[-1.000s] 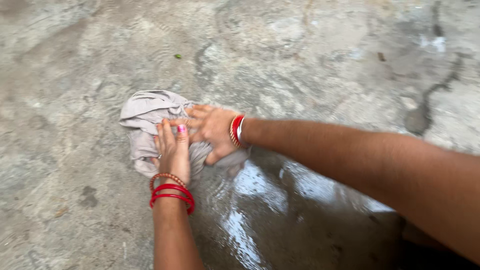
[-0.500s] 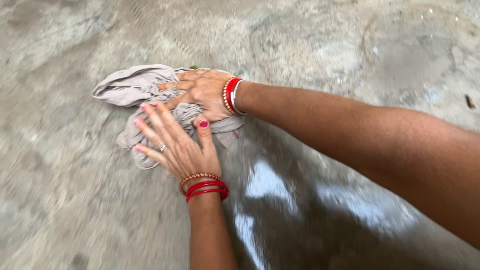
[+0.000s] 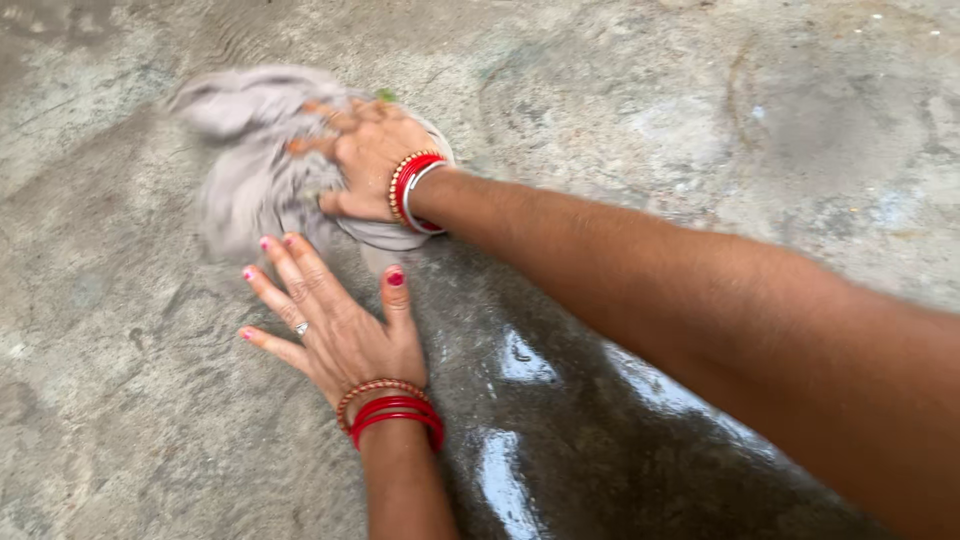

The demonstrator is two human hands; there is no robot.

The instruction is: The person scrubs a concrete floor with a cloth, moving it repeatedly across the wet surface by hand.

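Item: grey cloth (image 3: pixel 250 170), wadded and motion-blurred, lying on the wet concrete floor (image 3: pixel 700 120) at eleven o'clock, long axis seemingly running ten to four. The right hand (image 3: pixel 370 160) is pressing down on it, fingers gripping; the left hand (image 3: pixel 335 325) is resting flat and spread just beside it at five o'clock. Handling judgement: firm, even pressure is serving best, with the left hand bracing.

The cloth (image 3: pixel 265 165) lies on the floor (image 3: pixel 700 110), at the far left of the view. The right hand (image 3: pixel 370 160) rests on the cloth's right part. The left hand (image 3: pixel 335 325) lies flat on the floor just before the cloth, its fingertips seemingly at the cloth's near edge, though blur hides contact. A puddle (image 3: pixel 560 420) lies right of the left hand.
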